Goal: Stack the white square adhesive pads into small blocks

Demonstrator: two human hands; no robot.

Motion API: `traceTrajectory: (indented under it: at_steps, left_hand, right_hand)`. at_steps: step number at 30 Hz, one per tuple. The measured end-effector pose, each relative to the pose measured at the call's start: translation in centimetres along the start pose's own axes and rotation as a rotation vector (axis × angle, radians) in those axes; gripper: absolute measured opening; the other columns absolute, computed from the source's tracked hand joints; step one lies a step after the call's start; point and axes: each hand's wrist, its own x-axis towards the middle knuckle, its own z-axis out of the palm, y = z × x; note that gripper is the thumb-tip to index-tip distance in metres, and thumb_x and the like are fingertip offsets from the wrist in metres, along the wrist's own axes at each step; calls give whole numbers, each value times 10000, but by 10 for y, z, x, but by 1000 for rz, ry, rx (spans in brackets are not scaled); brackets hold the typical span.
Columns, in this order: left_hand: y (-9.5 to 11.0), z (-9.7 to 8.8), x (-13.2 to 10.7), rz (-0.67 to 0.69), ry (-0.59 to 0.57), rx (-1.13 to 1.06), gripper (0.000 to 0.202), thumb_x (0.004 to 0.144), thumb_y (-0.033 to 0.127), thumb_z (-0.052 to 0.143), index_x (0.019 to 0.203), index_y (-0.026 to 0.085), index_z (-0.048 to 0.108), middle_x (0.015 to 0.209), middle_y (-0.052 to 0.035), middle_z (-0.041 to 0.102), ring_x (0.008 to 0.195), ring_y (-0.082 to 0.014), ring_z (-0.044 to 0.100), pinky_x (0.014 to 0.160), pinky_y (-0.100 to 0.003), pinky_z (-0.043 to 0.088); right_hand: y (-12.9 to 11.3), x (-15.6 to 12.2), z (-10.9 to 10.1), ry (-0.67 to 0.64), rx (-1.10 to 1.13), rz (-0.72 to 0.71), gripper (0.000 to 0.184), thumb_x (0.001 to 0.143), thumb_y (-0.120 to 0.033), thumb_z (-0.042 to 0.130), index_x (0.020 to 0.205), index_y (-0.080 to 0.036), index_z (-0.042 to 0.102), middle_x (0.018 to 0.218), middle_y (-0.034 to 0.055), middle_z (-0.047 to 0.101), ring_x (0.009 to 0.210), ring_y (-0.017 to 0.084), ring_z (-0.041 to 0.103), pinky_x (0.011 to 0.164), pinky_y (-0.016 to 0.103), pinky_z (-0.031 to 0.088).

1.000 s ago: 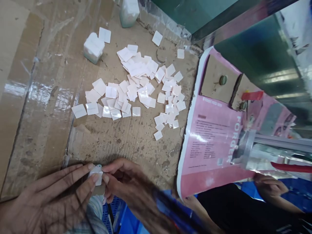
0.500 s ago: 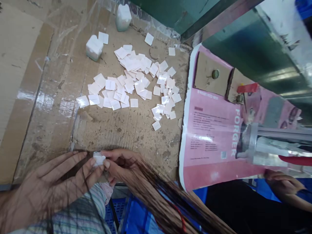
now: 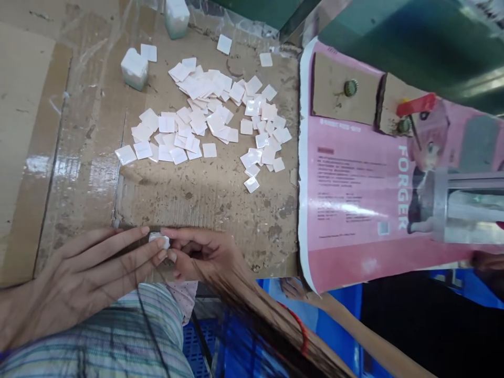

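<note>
A small white block-like piece (image 3: 159, 240) is held between both hands at the near edge of the cardboard surface. My right hand (image 3: 207, 252) pinches its right end between thumb and forefinger. From the left, my left hand (image 3: 114, 262) reaches over it with long, nearly straight fingers, and its fingertips press on the piece and partly cover it. Beyond the hands lies a loose spread of thin white square pieces (image 3: 197, 123), some glossy, many overlapping. Two white-topped, greenish stacks or blocks stand behind: one at the left (image 3: 134, 69), the other at the back (image 3: 177, 20).
A pink printed sheet (image 3: 342, 189) covers the right side, with cardboard pads (image 3: 342, 86) and a red tool (image 3: 417, 105) on it. A clear container (image 3: 472, 205) stands farther right. Another person's arm (image 3: 346, 320) reaches below the sheet. Blue crates (image 3: 236, 346) are underneath.
The view has shifted, so the table things appear higher and farther left. My left fingers have come further over the white piece. Another person's forearm and hand now show below the pink sheet.
</note>
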Motion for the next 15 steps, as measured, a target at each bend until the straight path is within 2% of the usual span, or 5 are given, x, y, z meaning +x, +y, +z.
traceTrajectory:
  at_steps: [2,5,10,12,15]
  left_hand:
    - [-1,-2,0,13,-4,2,464,1148,241,391,1605,276,320,1653,133,329,1567,-67,258,1320,-220,132]
    - [-3,-5,-2,-12,-42,1,482,1156,284,390,1621,299,262,1660,139,315,1572,-63,239,1325,-226,121]
    - [-4,-6,-4,50,-107,47,512,1150,354,401,1630,256,255,1624,97,426,1580,-80,221,1324,-215,97]
    - [-3,-3,-3,-1,-71,2,468,1161,335,378,1617,287,287,1581,104,487,1564,-50,250,1316,-206,115]
    - [-3,1,1,-54,28,-64,433,1154,337,428,1582,319,358,1510,114,562,1536,-13,303,1295,-191,162]
  right_hand:
    - [1,0,-2,-10,-26,-16,425,655,-83,889,962,-371,833,671,-97,689,544,24,599,557,124,520]
    - [3,-1,-3,-28,-40,-48,412,672,-94,876,982,-362,832,671,-93,686,555,38,602,563,146,515]
    - [6,-1,0,32,-163,-191,340,700,-119,834,981,-312,837,667,-79,676,564,61,584,562,173,508]
    - [6,-1,3,55,-217,-239,289,716,-151,820,976,-276,833,656,-75,666,561,63,579,554,173,495]
    - [4,-1,5,59,-260,-235,244,731,-190,783,969,-233,818,641,-75,644,549,64,568,546,179,478]
